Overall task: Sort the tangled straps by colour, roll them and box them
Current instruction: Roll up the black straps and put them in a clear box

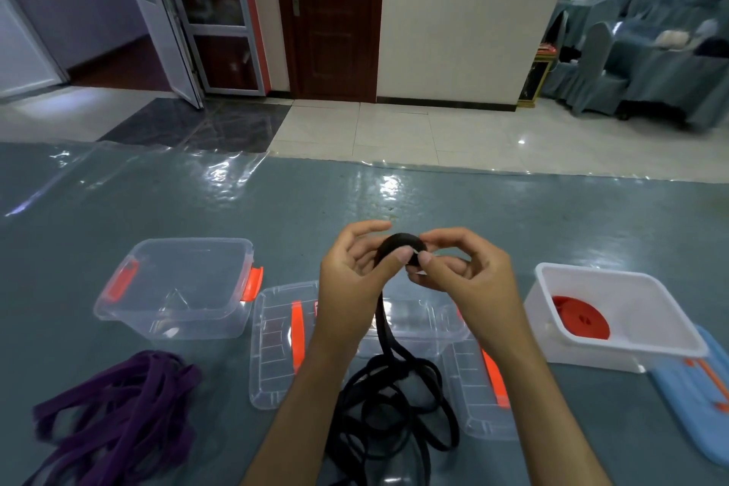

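At frame centre, the left hand (357, 268) and right hand (459, 272) together pinch a small black strap roll (398, 247); its loose tail (388, 398) hangs into a heap below. Purple straps (118, 406) lie lower left, a red roll (580, 322) in the white box (615, 345) right.

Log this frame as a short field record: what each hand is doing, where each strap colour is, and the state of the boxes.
left hand: holds the black roll
right hand: pinches the roll's edge
black strap: partly rolled, the rest loose on the table
purple strap: loose pile, unrolled, at left
red strap: rolled, inside the white box
clear box: open, no strap in it
lids: clear lids lie flat under the arms
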